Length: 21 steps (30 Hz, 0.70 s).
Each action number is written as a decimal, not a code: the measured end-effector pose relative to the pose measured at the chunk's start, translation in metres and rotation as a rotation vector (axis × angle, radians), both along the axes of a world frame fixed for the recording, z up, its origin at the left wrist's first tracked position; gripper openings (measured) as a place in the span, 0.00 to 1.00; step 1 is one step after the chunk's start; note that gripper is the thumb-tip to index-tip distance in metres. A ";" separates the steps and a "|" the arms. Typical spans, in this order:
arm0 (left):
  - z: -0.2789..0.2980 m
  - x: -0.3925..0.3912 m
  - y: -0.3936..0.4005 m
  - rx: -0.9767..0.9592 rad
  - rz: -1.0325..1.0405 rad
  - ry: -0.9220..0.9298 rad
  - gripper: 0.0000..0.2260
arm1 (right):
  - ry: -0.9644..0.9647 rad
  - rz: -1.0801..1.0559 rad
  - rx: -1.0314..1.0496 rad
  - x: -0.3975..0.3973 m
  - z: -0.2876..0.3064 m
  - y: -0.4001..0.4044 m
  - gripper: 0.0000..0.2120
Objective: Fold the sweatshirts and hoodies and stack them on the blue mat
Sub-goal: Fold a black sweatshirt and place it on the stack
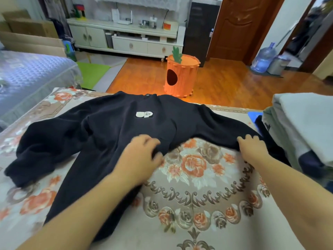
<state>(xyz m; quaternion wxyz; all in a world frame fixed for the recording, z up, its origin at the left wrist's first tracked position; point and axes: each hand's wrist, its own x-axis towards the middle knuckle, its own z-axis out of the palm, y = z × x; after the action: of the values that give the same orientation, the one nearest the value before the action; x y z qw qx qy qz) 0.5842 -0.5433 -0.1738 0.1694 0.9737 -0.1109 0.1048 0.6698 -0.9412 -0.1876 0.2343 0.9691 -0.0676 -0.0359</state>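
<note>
A black sweatshirt (111, 127) with a small white chest logo lies spread on the floral-covered table (194, 204), sleeves out to both sides. My left hand (142, 156) grips the fabric at the sweatshirt's right body edge, fingers curled into the cloth. My right hand (252, 147) holds the edge of the right sleeve near its cuff. At the far right a stack of folded garments (302, 127), white and grey-green on top and dark below, sits on the blue mat (253, 115), of which only a corner shows.
Beyond the table's far edge stands an orange carrot-shaped bin (181, 76) on the wooden floor. A blue-covered bed (30, 76) is at the left. A white cabinet (126, 37), a brown door and a water jug (264, 58) stand farther back.
</note>
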 end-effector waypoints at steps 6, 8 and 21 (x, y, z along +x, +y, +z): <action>-0.043 -0.012 -0.004 0.361 0.171 0.187 0.32 | -0.556 0.405 -0.167 0.038 0.109 -0.001 0.04; -0.041 -0.007 0.006 0.286 0.141 0.204 0.34 | -0.635 0.554 -0.268 0.047 0.135 0.001 0.04; -0.026 -0.013 0.047 -0.068 0.138 0.200 0.29 | 0.066 -0.022 0.553 -0.002 0.020 0.088 0.07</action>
<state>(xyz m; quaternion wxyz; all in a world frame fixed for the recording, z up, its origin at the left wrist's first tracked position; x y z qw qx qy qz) 0.5715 -0.4961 -0.2001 0.2048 0.9783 -0.0227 0.0221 0.6683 -0.8534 -0.1672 -0.0374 0.9938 -0.0582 -0.0870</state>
